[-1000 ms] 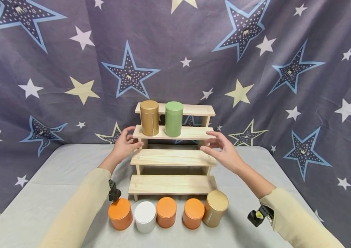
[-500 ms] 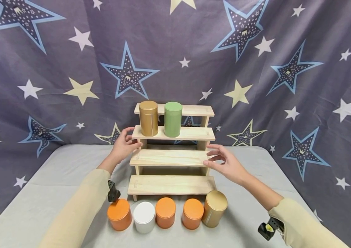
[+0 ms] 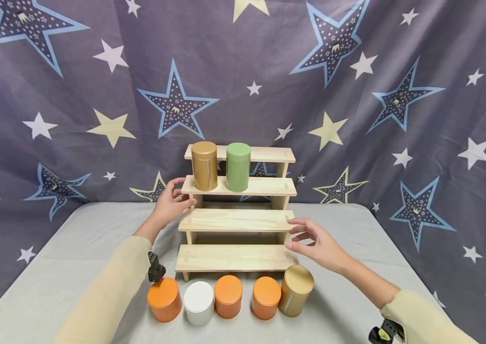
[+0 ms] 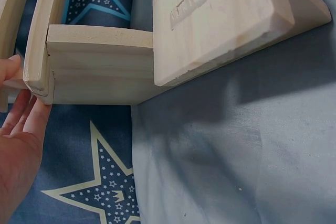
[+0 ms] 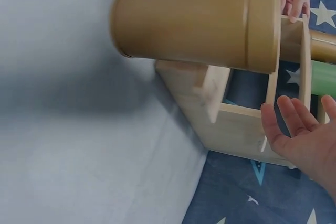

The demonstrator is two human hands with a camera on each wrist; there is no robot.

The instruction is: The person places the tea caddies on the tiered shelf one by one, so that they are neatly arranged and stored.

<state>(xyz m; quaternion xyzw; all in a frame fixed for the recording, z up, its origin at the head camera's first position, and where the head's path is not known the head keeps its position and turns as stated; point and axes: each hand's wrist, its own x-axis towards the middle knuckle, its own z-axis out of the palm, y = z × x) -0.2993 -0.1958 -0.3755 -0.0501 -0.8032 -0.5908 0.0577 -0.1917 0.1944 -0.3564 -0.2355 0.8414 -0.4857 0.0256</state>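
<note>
A four-tier stepped wooden shelf point(image 3: 236, 258) stands in the middle of the head view. My left hand point(image 3: 167, 205) holds its left side, thumb in front and fingers behind, just under the second tier from the top; the left wrist view shows those fingers point(image 4: 35, 121) at the end of a board. On that tier stand a gold tin point(image 3: 205, 167) at the left and a green tin point(image 3: 237, 168) beside it. My right hand point(image 3: 319, 244), fingers loosely bent and holding nothing, is at the shelf's right end, by the third tier down.
In front of the shelf, a row of lidded tins stands on the grey cloth: an orange tin point(image 3: 164, 301), a white tin point(image 3: 199, 304), two more orange tins point(image 3: 228, 297) point(image 3: 266, 298) and a taller gold tin point(image 3: 296, 291). A star-patterned curtain point(image 3: 243, 62) hangs behind.
My right hand has moved down along the shelf's right side, from the second tier from the top to below the third. The left hand has stayed in place.
</note>
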